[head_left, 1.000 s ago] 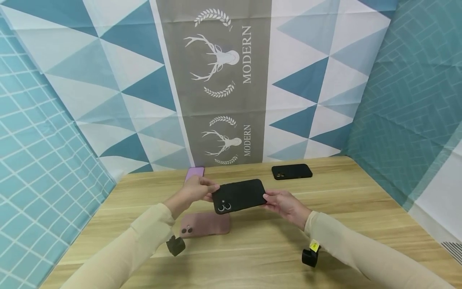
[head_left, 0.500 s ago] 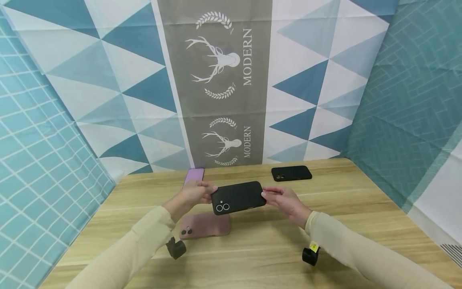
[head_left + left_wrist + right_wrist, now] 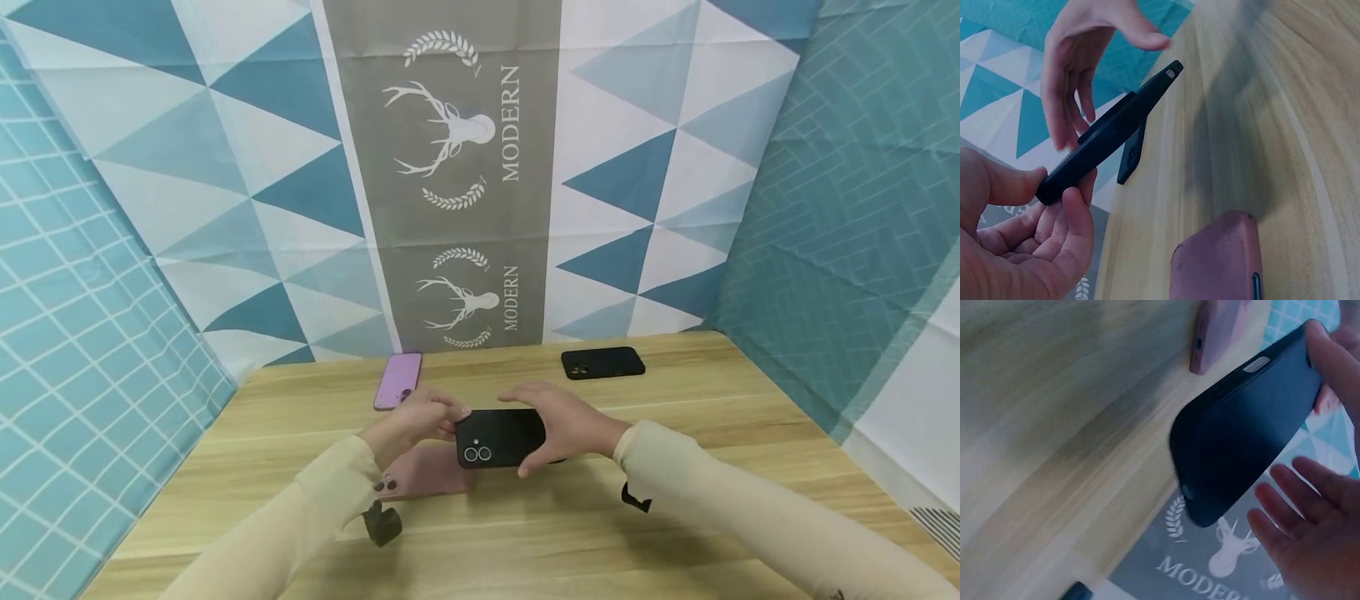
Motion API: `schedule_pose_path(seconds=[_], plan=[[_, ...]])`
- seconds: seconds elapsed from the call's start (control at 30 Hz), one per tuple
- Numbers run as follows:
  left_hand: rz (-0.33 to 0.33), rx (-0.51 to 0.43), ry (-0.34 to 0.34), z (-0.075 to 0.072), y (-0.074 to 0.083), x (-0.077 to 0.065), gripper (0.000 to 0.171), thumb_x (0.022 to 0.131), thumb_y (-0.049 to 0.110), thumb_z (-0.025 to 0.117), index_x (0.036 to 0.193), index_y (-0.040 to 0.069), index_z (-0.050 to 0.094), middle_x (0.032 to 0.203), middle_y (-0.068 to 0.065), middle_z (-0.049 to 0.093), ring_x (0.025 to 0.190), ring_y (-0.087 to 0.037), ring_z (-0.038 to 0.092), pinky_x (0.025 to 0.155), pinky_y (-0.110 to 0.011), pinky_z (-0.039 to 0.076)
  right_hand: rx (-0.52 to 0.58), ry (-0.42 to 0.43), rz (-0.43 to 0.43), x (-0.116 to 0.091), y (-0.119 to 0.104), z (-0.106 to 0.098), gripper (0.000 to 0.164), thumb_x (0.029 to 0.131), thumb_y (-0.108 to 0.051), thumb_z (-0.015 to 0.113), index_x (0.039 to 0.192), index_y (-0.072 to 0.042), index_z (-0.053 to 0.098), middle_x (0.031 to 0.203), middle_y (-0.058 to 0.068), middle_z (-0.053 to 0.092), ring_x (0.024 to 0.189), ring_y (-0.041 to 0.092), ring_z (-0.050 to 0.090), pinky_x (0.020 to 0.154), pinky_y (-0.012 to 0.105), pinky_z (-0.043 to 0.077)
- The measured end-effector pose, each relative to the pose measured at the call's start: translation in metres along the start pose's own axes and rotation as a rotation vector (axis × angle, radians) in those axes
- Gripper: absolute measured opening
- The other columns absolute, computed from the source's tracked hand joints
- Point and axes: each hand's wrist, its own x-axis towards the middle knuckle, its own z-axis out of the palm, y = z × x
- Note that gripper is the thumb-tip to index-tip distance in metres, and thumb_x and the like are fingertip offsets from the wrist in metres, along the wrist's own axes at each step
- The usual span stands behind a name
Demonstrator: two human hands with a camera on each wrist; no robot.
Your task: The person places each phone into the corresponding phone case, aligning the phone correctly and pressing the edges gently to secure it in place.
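Head view, far left: a lilac phone (image 3: 398, 381), smooth and round-cornered, flat near the table's back edge.
Left hand (image 3: 420, 421): thumb and fingers pinch the left end of the held black phone.
Pink phone (image 3: 431, 472): dull-finished slab with two dark lenses, flat on the table, nearer the person than the held one and partly covered by the left hand.
Held black phone (image 3: 502, 437): matte, rounded, two pale-ringed lenses at its left end; raised off the table between the hands, tilted in the left wrist view.
Right hand (image 3: 566, 421): wide open around the phone's right end, thumb and fingers spread, gripping nothing.
Far black phone (image 3: 603, 362): flat at the back right, dark lens cluster at its left end.
Table (image 3: 750, 433): pale, streaky wood grain.
Walls: creased sheets, from blue grid print (image 3: 75, 292) through blue-and-white triangles (image 3: 247, 167) and a grey band (image 3: 487, 225) to teal herringbone (image 3: 840, 208).
Count: four phones (one lilac, one pink, two black); two hands; two cream sleeves; two printed deer heads.
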Motion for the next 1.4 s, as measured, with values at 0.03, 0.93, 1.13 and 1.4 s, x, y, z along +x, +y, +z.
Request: schedule_pose_path(seconds=[0.03,0.93,1.13,1.4], plan=[[-0.01,-0.005,0.001,0.001,0.0,0.0,0.025,0.089,0.003,0.06,0.107,-0.013,0.063,0.081,-0.012,0.072,0.066,-0.012,0.064,0.072,-0.028,0.062,-0.03,-0.033,-0.019,0.001,-0.003,0.0,0.095,0.059,-0.043,0.09,0.138,-0.012,0.049,0.139,0.005,0.054,0.131,0.027,0.048,0.108,0.047,0.045],[0.008,0.258,-0.04,-0.054,-0.029,0.0,0.034,0.094,0.018,0.057,0.111,-0.01,0.064,0.099,-0.022,0.072,0.071,-0.008,0.068,0.078,-0.031,0.062,-0.142,-0.194,0.003,0.005,0.025,0.027,0.066,0.057,-0.026,0.088,0.113,-0.005,0.06,0.103,0.001,0.059,0.091,0.01,0.051,0.084,0.025,0.052],[0.038,0.259,-0.017,-0.055,-0.025,-0.003,0.034,0.094,0.015,0.055,0.112,-0.012,0.062,0.1,-0.027,0.069,0.072,-0.01,0.069,0.076,-0.03,0.062,-0.172,-0.228,0.003,0.01,0.032,0.032,0.064,0.055,-0.03,0.091,0.109,-0.008,0.064,0.099,-0.002,0.061,0.087,0.008,0.053,0.082,0.023,0.053],[0.046,0.268,0.083,-0.062,-0.027,-0.003,0.037,0.096,0.018,0.055,0.117,-0.012,0.057,0.108,-0.027,0.067,0.087,-0.022,0.071,0.08,-0.033,0.061,-0.192,-0.279,0.044,0.012,0.031,0.037,0.067,0.054,-0.032,0.092,0.112,-0.01,0.067,0.102,-0.002,0.059,0.088,0.008,0.054,0.084,0.022,0.054]])
